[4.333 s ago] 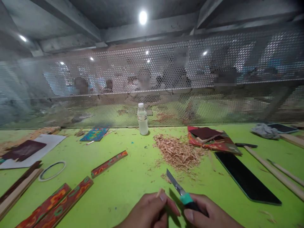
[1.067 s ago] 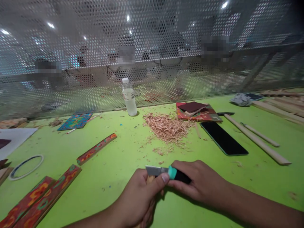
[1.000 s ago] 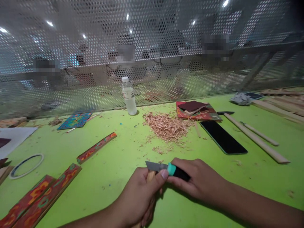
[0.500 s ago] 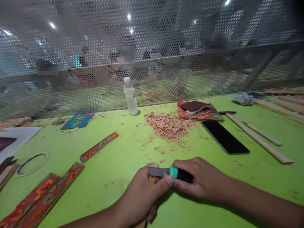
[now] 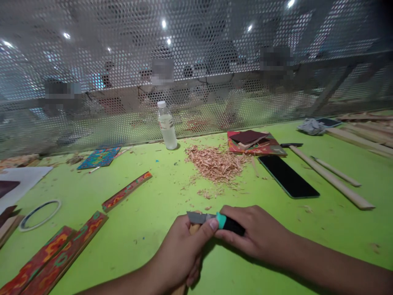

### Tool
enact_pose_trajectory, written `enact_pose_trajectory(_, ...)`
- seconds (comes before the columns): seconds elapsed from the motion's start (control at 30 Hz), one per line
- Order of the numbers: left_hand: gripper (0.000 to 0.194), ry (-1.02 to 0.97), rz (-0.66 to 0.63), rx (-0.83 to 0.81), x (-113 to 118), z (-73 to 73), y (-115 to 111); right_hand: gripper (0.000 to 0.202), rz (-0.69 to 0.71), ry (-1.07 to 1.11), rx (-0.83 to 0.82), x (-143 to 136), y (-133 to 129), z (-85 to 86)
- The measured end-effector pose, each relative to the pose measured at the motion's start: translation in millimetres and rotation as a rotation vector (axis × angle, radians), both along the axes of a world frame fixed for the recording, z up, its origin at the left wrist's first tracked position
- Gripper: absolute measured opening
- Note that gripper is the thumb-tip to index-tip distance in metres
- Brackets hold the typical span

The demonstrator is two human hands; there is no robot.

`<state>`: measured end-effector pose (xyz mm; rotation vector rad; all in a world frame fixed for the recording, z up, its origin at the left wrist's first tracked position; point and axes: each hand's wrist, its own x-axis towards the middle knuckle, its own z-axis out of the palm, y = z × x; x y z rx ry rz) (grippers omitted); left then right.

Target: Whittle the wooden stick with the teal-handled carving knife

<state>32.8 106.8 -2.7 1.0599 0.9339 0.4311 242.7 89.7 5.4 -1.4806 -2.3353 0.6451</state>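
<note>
My right hand (image 5: 254, 231) is closed round the black and teal handle of a knife (image 5: 196, 217), whose flat grey blade points left. Wrapped in my left hand (image 5: 181, 250) is a piece of wood (image 5: 194, 228), mostly hidden by the fingers; its lower end shows below the fist. The blade lies across the upper end of the wood, and my left thumb presses near the blade's base, by the teal collar. Beyond both hands, a heap of wood shavings (image 5: 215, 164) is spread on the green table (image 5: 138, 262).
A water bottle (image 5: 167, 127) stands by the perforated metal screen (image 5: 196, 94). Right of the shavings lie a phone (image 5: 288, 176), a long-handled hammer (image 5: 331, 178) and sandpaper (image 5: 248, 136) on a painted board. Painted wood strips (image 5: 67, 254) and a tape roll (image 5: 39, 215) lie left.
The knife and both hands have shifted slightly left in view, and the blade now tilts a little more, its tip higher. Both hands keep their hold. The whole view has shifted slightly.
</note>
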Motion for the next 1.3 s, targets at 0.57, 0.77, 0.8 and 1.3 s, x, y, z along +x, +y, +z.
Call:
enact_pose_trajectory(0.57,0.046,-0.104,-0.131,-0.173,-8,14.5,13,0.045,-0.138,0.039,-0.031,8,13,2.3)
enact_pose_trajectory(0.77,0.046,-0.107,-0.105,-0.177,-9,14.3,13,0.042,-0.119,0.021,-0.018,9,11,3.5)
enact_pose_trajectory(0.8,0.045,-0.122,-0.1,-0.172,-9,15.6,12,0.041,-0.109,0.022,-0.019,9,11,3.5)
enact_pose_trajectory(1.3,0.048,-0.004,-0.175,-0.027,-9,7.9,14,0.035,0.094,0.022,0.027,8,8,-4.0)
